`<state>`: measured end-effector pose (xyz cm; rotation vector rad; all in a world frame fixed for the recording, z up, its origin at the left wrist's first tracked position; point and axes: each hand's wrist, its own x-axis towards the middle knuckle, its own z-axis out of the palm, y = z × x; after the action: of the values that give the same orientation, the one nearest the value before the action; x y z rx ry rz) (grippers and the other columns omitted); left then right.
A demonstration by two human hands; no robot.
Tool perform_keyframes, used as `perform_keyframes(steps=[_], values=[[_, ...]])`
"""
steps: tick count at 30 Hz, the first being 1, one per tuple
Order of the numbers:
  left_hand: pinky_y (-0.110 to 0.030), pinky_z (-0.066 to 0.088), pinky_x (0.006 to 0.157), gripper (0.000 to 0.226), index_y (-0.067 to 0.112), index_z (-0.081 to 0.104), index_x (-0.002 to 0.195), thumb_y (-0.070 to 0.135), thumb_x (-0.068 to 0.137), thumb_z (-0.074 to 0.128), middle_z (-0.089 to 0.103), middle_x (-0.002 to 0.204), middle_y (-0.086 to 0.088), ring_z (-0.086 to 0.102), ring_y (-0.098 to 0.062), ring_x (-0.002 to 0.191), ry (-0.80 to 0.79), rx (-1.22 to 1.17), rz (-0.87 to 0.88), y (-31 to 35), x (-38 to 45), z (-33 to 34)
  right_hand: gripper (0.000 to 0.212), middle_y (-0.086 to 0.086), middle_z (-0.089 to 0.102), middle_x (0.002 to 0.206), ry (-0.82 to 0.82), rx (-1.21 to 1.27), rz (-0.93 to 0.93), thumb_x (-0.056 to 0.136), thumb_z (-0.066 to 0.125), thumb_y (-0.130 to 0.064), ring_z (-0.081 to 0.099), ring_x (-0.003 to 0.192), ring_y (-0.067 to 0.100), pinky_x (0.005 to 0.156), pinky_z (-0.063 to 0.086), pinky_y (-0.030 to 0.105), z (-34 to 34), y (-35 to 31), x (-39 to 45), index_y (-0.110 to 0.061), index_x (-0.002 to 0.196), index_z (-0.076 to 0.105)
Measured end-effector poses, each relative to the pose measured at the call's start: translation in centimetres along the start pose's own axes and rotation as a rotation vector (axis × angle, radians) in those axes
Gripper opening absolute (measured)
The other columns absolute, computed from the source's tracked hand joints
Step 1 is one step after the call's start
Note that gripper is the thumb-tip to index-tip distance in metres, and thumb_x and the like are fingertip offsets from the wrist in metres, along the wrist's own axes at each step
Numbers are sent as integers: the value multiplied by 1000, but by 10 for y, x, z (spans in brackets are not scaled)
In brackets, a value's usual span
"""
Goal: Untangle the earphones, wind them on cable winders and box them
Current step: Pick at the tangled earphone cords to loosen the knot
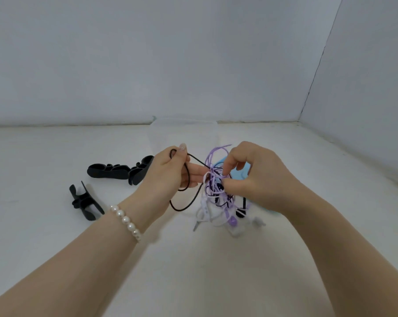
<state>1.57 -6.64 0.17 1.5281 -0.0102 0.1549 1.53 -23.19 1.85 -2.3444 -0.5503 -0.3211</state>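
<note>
A tangle of earphones [217,191] in black, purple and white cords hangs above the white table between my hands. My left hand [170,170] pinches a loop of the black cord [188,177] drawn out to the left of the knot. My right hand [255,177] grips the tangle at its top with thumb and fingers. Earbuds and a plug dangle down to the table under the knot. Two black cable winders lie on the left: a long one [117,171] and a smaller one [85,202]. A clear plastic box [184,126] stands behind my hands.
A light blue object [239,173] lies mostly hidden behind my right hand. White walls close the table at the back and on the right. A pearl bracelet [127,221] is on my left wrist.
</note>
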Motion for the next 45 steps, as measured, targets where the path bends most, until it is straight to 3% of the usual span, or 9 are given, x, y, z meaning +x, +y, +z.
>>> perform_keyframes(steps=[5,9,12,21,26,30,35,40,45], values=[[-27,55,50,33,12,41,83,39,100,32,69,58,-2,63,-17,43,-23,-20,-80,3,-7,2,41,-13,41,80,-305,-93,86,62,83,-29,41,69,3,56,33,13,-1,-1,-4,-31,75,44],[-29,55,54,39,11,36,81,42,83,59,69,63,-7,63,-20,50,-75,-20,-64,0,-6,3,43,-10,40,67,-166,-174,-3,64,83,-20,37,58,5,54,32,15,4,0,1,-27,61,42],[-30,55,57,53,14,30,79,6,67,80,70,67,-9,62,-19,53,-67,26,-27,-3,-4,1,37,-11,42,66,-56,-154,-100,64,83,-12,39,57,2,56,32,13,9,2,2,-23,59,48],[-25,47,53,47,17,31,74,-11,71,69,49,50,-1,47,-14,45,4,-197,-150,-8,6,-7,21,-7,52,83,-21,-128,-27,72,78,-24,46,67,1,60,31,9,0,-1,3,-36,64,63],[-19,47,47,13,2,54,81,-8,77,62,52,69,-13,54,-14,45,-18,-331,-192,-10,4,-2,22,-7,51,75,-109,44,-24,70,76,-14,46,64,5,59,35,13,-2,-6,0,-35,66,70],[-22,53,50,37,13,36,81,-11,77,64,57,67,-13,61,-17,51,-21,-482,-200,-13,3,1,18,-2,56,68,-148,144,91,74,74,-18,50,62,11,62,41,26,-7,-2,1,-28,59,72],[-20,48,46,46,14,29,80,-11,74,67,71,65,-10,60,-17,47,-146,-146,-64,-7,-5,5,22,6,58,58,-11,156,196,67,70,-7,44,51,7,54,38,22,-2,-3,1,-14,54,53],[-42,56,77,30,13,32,72,2,89,54,70,73,-11,68,-27,66,-246,-186,-105,3,-8,2,31,13,66,80,-78,373,225,66,71,11,55,64,19,66,45,30,-11,2,0,-12,76,54],[-28,53,66,31,13,37,67,15,94,52,62,57,6,65,-10,59,15,150,163,-2,-2,1,32,4,64,74,-148,480,228,69,68,17,58,58,14,60,46,26,-18,1,0,-10,80,55]])
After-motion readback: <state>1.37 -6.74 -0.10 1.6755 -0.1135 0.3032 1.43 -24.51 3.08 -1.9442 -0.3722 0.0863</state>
